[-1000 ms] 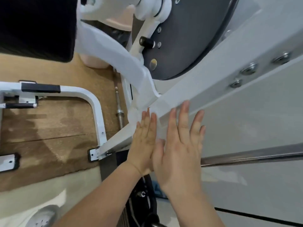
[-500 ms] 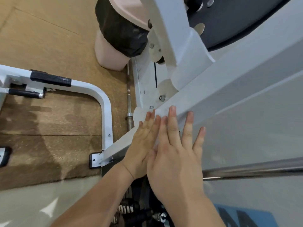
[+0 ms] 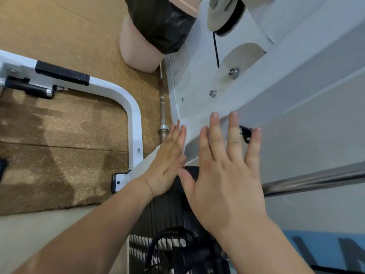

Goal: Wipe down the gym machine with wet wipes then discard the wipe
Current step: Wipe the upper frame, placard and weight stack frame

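Observation:
A white wet wipe (image 3: 194, 128) lies wrapped over the sloping white beam (image 3: 276, 80) of the gym machine. My left hand (image 3: 167, 161) presses flat against the beam's left side with straight fingers on the wipe's edge. My right hand (image 3: 223, 171) lies flat with spread fingers on the beam's near face, its fingertips at the wipe. Most of the wipe is hidden under the fingers.
A pink bin with a black liner (image 3: 156, 30) stands on the cork floor at the top. A white tube frame with black grips (image 3: 122, 95) is at left. A barbell end (image 3: 163, 127) lies by the machine. Black weight plates (image 3: 167, 214) sit below my hands; a steel rail (image 3: 316, 180) runs right.
Both hands have slid down the sloping beam with the wipe, toward the machine's base. The view has tilted down, showing more of the bin and the weight stack.

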Tool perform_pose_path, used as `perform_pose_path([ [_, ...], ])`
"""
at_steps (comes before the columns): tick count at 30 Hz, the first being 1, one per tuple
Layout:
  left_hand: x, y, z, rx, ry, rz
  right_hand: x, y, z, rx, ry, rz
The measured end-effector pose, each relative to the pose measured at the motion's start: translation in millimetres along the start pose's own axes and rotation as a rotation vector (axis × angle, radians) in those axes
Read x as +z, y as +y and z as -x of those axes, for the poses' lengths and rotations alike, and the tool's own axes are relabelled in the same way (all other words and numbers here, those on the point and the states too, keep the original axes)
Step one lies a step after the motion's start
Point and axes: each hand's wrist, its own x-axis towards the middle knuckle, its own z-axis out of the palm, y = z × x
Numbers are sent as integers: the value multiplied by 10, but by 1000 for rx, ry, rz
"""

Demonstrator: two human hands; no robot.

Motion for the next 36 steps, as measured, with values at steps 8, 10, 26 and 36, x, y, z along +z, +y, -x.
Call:
perform_pose_path([
  [8, 257, -826, 298, -101, 29, 19, 734, -767, -502, -453, -217, 293],
  [10, 385, -1134, 482, -214, 34, 182, 802, -869, -772, -497, -425, 406],
  [26, 861, -2419, 938, -780, 159, 738, 1295, -1128, -1037, -660, -672, 550],
  [36, 926, -3085, 1099, -981, 84, 664, 1389, -1114, -1101, -700, -715, 525],
])
